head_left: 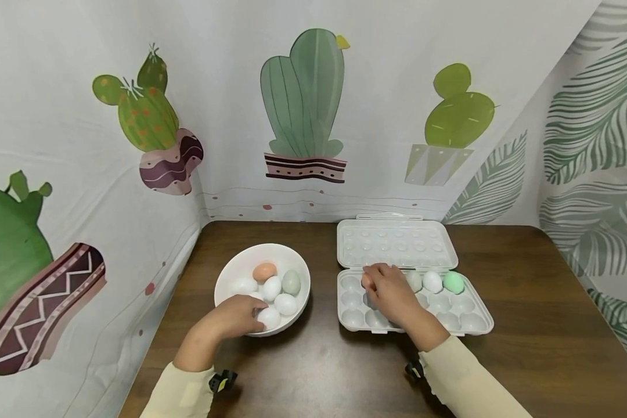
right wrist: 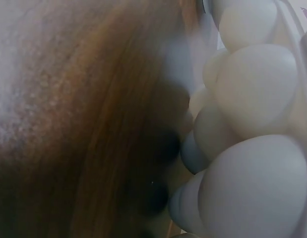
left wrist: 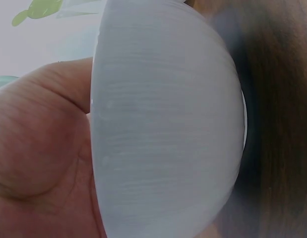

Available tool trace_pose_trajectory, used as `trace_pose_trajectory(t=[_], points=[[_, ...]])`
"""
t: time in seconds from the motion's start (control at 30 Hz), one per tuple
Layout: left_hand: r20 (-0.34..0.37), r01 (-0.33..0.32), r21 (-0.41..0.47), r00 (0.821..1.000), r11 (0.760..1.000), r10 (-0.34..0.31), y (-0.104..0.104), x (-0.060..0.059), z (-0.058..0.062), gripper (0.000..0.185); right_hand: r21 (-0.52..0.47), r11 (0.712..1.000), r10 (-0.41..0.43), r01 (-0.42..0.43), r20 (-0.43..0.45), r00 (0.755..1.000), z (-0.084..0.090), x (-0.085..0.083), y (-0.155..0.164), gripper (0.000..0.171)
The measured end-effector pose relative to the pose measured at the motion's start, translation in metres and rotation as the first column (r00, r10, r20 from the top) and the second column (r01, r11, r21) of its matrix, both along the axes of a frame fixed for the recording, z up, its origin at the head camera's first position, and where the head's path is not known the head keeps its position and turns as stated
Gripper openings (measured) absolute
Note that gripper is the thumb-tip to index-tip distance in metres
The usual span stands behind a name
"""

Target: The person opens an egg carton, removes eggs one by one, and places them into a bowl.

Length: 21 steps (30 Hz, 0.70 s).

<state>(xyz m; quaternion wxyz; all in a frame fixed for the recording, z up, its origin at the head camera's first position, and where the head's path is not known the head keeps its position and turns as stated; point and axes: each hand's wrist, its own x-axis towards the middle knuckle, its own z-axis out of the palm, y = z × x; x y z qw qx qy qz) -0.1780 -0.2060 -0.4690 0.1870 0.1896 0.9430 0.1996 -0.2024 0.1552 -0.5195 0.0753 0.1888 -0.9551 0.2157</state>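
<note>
Desk (head_left: pixel 528 290): egg tray (head_left: pixel 478 325) at 3 o'clock, long axis 9-to-3, lid open toward 12. Bowl (head_left: pixel 230 273) at 9 o'clock. Right hand (head_left: pixel 392 293) pinches orange egg (head_left: pixel 366 281) over tray's rear row. Left hand (head_left: pixel 237 316) grips white egg (head_left: pixel 269 317) in bowl.

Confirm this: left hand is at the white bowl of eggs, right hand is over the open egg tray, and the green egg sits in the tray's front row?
Not quite. In the head view the green egg sits in the back row of the egg tray, by the lid hinge. The rest holds.
</note>
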Motion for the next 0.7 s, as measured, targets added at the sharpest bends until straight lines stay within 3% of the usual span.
trace_pose_trajectory(t=[0.13,0.43,0.7], points=[[-0.019,0.000,0.000,1.000,1.000,0.000,-0.0012,0.0005,-0.0013,0.013,-0.013,1.000,-0.004,0.003,-0.026,1.000,-0.0010,0.0005,-0.0004,0.041],[-0.076,-0.035,-0.020,0.997,0.999,0.033,-0.0008,0.0049,-0.0021,0.040,-0.056,0.998,-0.018,0.015,-0.063,0.998,-0.0019,0.0007,-0.0006,0.037],[-0.108,-0.056,-0.003,0.993,0.998,0.055,0.0005,0.0058,-0.0025,0.044,-0.078,0.997,-0.032,0.027,-0.065,0.997,-0.0047,0.0014,0.0012,0.036]])
